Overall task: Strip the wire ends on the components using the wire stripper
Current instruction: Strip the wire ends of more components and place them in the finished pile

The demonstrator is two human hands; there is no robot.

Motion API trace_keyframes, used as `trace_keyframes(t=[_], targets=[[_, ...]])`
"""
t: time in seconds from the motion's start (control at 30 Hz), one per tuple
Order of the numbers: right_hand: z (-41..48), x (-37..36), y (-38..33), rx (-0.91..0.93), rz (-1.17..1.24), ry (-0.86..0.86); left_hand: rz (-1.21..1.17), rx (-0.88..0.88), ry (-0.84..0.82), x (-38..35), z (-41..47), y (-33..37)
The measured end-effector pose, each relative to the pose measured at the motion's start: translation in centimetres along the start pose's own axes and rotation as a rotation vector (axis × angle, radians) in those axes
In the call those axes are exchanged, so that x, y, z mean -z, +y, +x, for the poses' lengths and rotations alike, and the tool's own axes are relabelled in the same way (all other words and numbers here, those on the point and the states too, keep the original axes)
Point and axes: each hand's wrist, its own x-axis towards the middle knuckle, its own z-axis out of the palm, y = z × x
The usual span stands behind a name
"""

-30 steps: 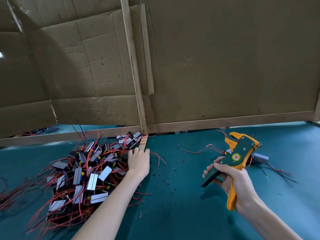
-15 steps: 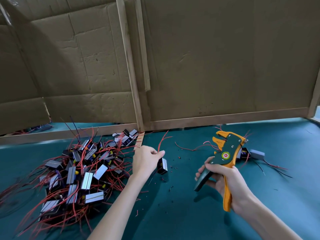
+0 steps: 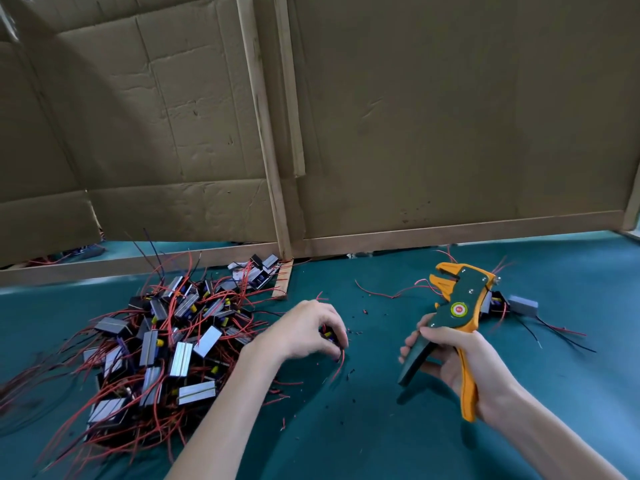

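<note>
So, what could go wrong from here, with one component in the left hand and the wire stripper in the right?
1. The left hand hides most of the component. Its red wire hangs down loose, so it may enter the wire stripper crooked or too deep.
2. Wires in the pile are tangled; a neighbour could be dragged along.
3. The right hand squeezing early could nip a left fingertip.

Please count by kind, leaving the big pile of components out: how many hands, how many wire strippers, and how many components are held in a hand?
hands: 2, the left hand and the right hand
wire stripper: 1, held in the right hand
component in a hand: 1, gripped in the left hand's fingers
total: 4
The pile is not counted.
</note>
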Motion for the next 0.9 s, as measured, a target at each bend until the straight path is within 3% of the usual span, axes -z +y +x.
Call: trace_keyframes(t=[0.13, 0.33, 0.47, 0.63, 0.9], targets=[[-0.3, -0.2, 0.0, -0.018, 0.015, -0.024, -0.139, -0.034, 0.148, -1.3, 0.5, -0.5], [-0.8, -0.8, -0.2, -0.079, 0.012, -0.108, -0.705, -0.042, 0.396, -0.9, 0.4, 0.9], [-1.3, -1.0, -0.2, -0.145, 0.017, -0.220, -0.820, -0.086, 0.480, 0.4, 0.1, 2.4], [-1.8, -1.3, -0.1, -0.150, -0.020, -0.348, -0.812, -0.080, 0.478, 1.5, -0.6, 4.5], [-1.9, -1.3, -0.2, -0.128, -0.026, -0.428, -0.798, -0.069, 0.329, 1.9, -0.9, 5.6]])
